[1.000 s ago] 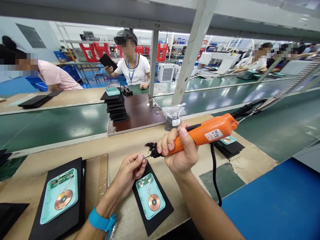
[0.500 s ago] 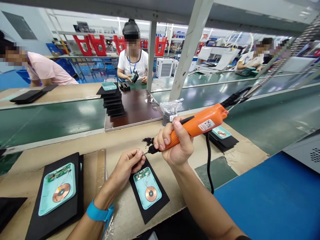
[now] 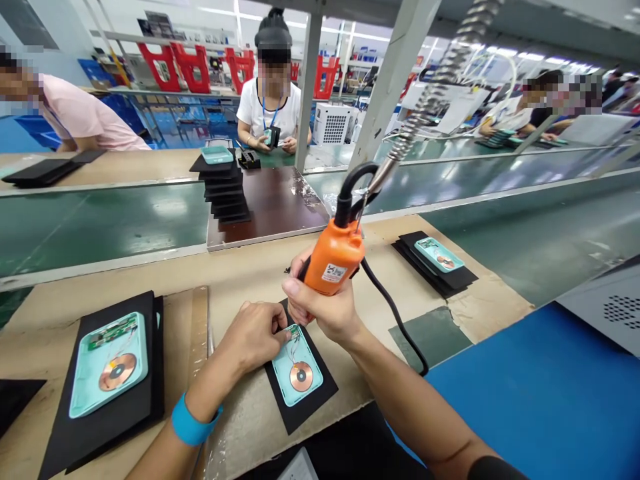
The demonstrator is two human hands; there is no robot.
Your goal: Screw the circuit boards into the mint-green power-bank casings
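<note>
Head view. We see the person's right hand [image 3: 325,310] closed firmly around the orange handle of a soldering iron [image 3: 336,257], which stands nearly upright; its tip is hidden behind the hand. The left hand [image 3: 253,337] is curled, with its fingertips [image 3: 285,333] at the top edge of a circuit board [image 3: 294,331]. We cannot tell whether they pinch anything.

The board sits in a teal plastic housing [image 3: 295,363], which lies on a black mat [image 3: 320,393] just below the hands. A copper coil [image 3: 301,377] lies in the same housing, and thin wires run from it up toward the board. We judge the board and coil to be in place, but the hands hide the wire ends, so we cannot tell whether those joints are finished.

A second housing [image 3: 107,363] lies to the left, with its board and coil seated. A third [image 3: 439,254] rests on stacked mats to the right. Across the line, more black mats [image 3: 225,193] form a pile.
</note>
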